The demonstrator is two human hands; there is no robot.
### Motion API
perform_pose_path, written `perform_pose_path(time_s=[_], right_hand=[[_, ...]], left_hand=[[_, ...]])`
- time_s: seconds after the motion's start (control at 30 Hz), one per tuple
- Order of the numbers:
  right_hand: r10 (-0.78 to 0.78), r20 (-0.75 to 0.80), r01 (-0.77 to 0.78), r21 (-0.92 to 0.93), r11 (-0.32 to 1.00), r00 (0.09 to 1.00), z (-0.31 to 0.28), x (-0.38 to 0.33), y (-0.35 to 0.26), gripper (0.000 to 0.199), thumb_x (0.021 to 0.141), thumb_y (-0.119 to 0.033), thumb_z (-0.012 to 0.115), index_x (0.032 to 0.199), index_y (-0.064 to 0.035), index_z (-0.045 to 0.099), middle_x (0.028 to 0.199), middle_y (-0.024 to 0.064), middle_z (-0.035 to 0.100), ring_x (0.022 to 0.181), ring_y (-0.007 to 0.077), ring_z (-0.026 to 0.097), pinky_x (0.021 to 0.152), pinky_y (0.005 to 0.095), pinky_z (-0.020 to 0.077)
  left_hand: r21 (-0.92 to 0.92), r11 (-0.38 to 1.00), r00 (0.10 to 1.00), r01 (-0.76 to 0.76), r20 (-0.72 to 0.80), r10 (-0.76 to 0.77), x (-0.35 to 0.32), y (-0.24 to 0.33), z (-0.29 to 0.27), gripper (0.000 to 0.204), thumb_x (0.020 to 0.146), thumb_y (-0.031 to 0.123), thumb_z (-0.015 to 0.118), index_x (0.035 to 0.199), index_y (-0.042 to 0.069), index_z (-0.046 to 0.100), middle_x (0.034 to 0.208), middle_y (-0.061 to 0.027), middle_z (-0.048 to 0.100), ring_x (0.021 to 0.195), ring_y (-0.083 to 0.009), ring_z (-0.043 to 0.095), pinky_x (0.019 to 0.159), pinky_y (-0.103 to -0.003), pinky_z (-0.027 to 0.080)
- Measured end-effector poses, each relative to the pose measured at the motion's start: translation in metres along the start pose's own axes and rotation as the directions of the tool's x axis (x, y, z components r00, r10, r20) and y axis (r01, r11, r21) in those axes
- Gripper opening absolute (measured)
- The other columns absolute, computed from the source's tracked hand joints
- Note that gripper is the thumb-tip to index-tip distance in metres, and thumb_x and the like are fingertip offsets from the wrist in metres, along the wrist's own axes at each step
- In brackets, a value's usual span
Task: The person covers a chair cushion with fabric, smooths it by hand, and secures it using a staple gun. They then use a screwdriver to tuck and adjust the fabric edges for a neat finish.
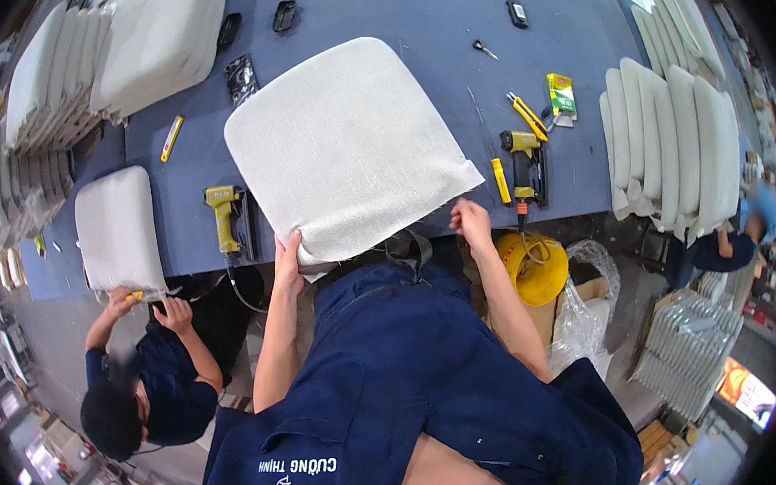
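Note:
A white fabric-covered seat cushion [344, 146] lies at a slant on the blue-grey table, its near edge toward my body. At the near left corner my left hand [288, 263] grips the cushion, thumb on top of the gathered fabric and the other fingers hidden below. My right hand [471, 221] is just off the near right corner, where a flap of fabric sticks out. Its fingers are curled together; whether they hold anything small is hidden. Nearest to it are a yellow-handled screwdriver [501, 182] and a yellow staple gun [524, 159].
Another yellow staple gun [226, 221] lies left of the cushion. Stacked cushions [672, 143] stand at right, more [159, 51] at far left. Cutters [527, 117] and a small green-yellow box [561, 95] lie right. A co-worker [149, 389] handles a cushion at left. A yellow bucket [536, 270] stands below.

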State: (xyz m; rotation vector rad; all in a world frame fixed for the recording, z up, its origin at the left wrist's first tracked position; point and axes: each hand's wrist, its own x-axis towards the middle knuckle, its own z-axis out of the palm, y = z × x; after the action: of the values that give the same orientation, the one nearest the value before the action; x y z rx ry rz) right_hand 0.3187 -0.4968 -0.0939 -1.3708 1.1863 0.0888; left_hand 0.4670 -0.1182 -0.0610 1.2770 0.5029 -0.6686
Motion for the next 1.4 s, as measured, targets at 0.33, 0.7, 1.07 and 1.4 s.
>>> perform_pose_path(time_s=[0.33, 0.7, 1.07, 1.4], right_hand=[[-0.697, 0.711, 0.988, -0.152, -0.016, 0.098, 0.189, -0.081, -0.118, 0.066, 0.099, -0.041, 0.063, 0.154, -0.0073, 0.049, 0.160, 0.0219, 0.045, 0.152, 0.0428, 0.037, 0.126, 0.0545, 0.0263], [-0.531, 0.847, 0.997, 0.023, 0.071, 0.018, 0.311, -0.084, -0.018, 0.073, 0.107, -0.051, 0.048, 0.159, -0.0001, 0.042, 0.169, 0.0240, 0.032, 0.161, 0.0397, 0.022, 0.132, 0.0508, 0.0161], [-0.639, 0.752, 0.987, -0.132, 0.092, 0.160, 0.277, -0.055, -0.039, 0.072, 0.103, -0.043, 0.056, 0.157, 0.0036, 0.043, 0.168, 0.0243, 0.034, 0.160, 0.0391, 0.024, 0.131, 0.0509, 0.0191], [-0.658, 0.714, 0.948, -0.319, -0.001, 0.239, 0.214, -0.013, -0.056, 0.072, 0.101, -0.045, 0.062, 0.158, -0.0047, 0.045, 0.170, 0.0182, 0.033, 0.160, 0.0396, 0.023, 0.130, 0.0533, 0.0205]], left_hand=[[0.133, 0.979, 0.988, -0.155, 0.042, 0.151, 0.037, -0.058, -0.034, 0.068, 0.104, 0.027, 0.069, 0.157, 0.003, 0.034, 0.149, -0.0161, 0.053, 0.135, -0.0237, 0.053, 0.114, -0.038, 0.044], [-0.094, 0.991, 0.995, -0.097, -0.014, 0.096, 0.036, -0.079, -0.049, 0.063, 0.108, 0.021, 0.063, 0.160, 0.010, 0.030, 0.153, -0.0133, 0.050, 0.135, -0.0243, 0.055, 0.112, -0.040, 0.048], [-0.010, 0.997, 0.996, -0.080, 0.024, 0.080, 0.038, -0.070, -0.043, 0.063, 0.108, 0.017, 0.062, 0.161, 0.013, 0.028, 0.157, -0.0114, 0.046, 0.137, -0.0238, 0.054, 0.111, -0.040, 0.050], [-0.007, 0.998, 0.998, -0.054, 0.041, 0.055, 0.031, -0.051, -0.031, 0.067, 0.105, 0.014, 0.065, 0.161, 0.012, 0.028, 0.154, -0.0141, 0.049, 0.138, -0.0258, 0.052, 0.113, -0.043, 0.047]])
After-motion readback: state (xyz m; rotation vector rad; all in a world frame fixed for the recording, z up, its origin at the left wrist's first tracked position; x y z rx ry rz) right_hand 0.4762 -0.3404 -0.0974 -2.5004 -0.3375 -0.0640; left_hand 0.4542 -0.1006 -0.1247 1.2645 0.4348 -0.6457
